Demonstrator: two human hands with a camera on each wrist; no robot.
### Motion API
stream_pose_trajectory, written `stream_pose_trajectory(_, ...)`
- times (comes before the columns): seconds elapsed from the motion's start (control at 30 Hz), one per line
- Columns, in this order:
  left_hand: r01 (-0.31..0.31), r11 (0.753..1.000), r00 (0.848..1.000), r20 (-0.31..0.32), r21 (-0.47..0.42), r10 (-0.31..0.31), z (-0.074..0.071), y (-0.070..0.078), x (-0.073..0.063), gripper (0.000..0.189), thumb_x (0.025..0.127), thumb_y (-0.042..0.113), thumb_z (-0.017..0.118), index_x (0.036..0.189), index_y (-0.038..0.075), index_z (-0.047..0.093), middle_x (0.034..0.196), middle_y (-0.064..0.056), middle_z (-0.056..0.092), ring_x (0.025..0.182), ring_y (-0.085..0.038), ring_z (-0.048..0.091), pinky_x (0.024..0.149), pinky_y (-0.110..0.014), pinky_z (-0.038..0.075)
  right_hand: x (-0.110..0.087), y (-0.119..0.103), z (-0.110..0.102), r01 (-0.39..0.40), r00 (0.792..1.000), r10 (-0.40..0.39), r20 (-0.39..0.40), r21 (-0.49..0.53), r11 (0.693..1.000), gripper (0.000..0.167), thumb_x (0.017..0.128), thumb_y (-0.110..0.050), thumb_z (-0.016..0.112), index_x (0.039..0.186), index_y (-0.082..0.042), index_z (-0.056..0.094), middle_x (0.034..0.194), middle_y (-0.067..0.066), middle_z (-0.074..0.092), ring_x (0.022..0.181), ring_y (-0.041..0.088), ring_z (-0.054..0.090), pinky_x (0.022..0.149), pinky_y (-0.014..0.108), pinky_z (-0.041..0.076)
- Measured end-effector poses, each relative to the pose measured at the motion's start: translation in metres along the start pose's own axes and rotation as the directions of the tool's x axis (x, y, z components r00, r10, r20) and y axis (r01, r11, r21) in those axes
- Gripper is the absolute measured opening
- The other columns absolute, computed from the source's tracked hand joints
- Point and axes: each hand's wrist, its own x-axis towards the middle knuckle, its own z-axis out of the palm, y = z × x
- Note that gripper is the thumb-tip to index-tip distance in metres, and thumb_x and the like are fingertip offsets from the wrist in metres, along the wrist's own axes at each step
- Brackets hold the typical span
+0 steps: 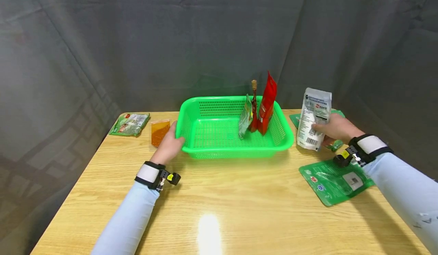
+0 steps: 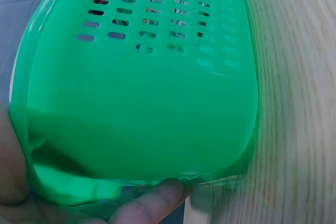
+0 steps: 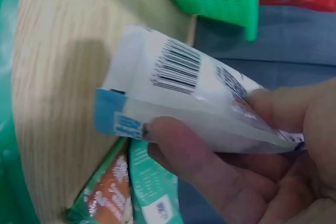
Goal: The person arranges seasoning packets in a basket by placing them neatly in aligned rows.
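Note:
My left hand grips the left rim of a green plastic basket, its thumb over the edge and fingers on the outside wall. Toward the basket's right end stand a green-and-white packet, a slim dark red bottle with a cork-coloured top, and a tall red pouch. Off the basket's right side, my right hand holds a white pouch printed with text and a barcode. In the right wrist view, thumb and fingers pinch this white pouch from both sides.
Left of the basket lie a green packet and a clear bag of orange-red powder. A large green pouch lies flat beneath my right forearm. More green packets lie under the right hand. A grey curtain hangs behind the table.

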Motion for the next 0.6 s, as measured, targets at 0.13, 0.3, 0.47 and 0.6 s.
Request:
stream_pose_trajectory(0.13,0.002,1.000,1.000,-0.007,0.001,-0.002,0.000,0.000,0.001,0.073,0.097,0.001,0.042,0.159,0.008,0.005,0.154,-0.025,0.030,0.133,-0.035,0.038,0.109,-0.052,0.033,-0.013,-0.006,-0.009,0.032,0.995,-0.025,-0.094,0.078,0.996,0.064,0.102,-0.023,0.057,0.144,0.014,0.025,0.126,0.043,0.046,0.082,0.037,0.069,0.066,0.047,0.058)
stream_pose_trajectory(0.3,0.005,1.000,1.000,-0.004,-0.005,-0.005,0.000,0.001,0.001,0.074,0.097,0.001,0.043,0.159,0.007,0.004,0.155,-0.025,0.028,0.135,-0.035,0.036,0.110,-0.051,0.031,-0.038,-0.030,-0.018,0.170,0.964,-0.128,-0.233,0.173,0.970,0.059,0.102,-0.020,0.055,0.145,0.007,0.026,0.129,0.038,0.047,0.083,0.026,0.070,0.067,0.045,0.059)
stream_pose_trajectory(0.47,0.009,1.000,1.000,0.002,0.022,-0.009,-0.001,0.002,0.001,0.073,0.098,0.002,0.042,0.159,0.007,0.003,0.155,-0.025,0.028,0.135,-0.035,0.036,0.111,-0.052,0.030,-0.062,-0.066,-0.014,0.340,0.922,-0.251,-0.295,0.305,0.889,0.048,0.100,-0.015,0.058,0.141,-0.005,0.035,0.124,0.014,0.054,0.085,0.012,0.070,0.067,0.041,0.058)
stream_pose_trajectory(0.6,-0.001,0.999,1.000,0.002,0.049,0.001,-0.001,0.002,0.001,0.073,0.098,0.003,0.043,0.159,0.006,0.004,0.154,-0.026,0.030,0.135,-0.036,0.036,0.111,-0.052,0.030,-0.074,-0.099,0.002,0.426,0.903,-0.341,-0.263,0.433,0.795,0.046,0.099,-0.012,0.060,0.140,-0.008,0.039,0.125,0.010,0.055,0.093,0.015,0.070,0.067,0.041,0.058)
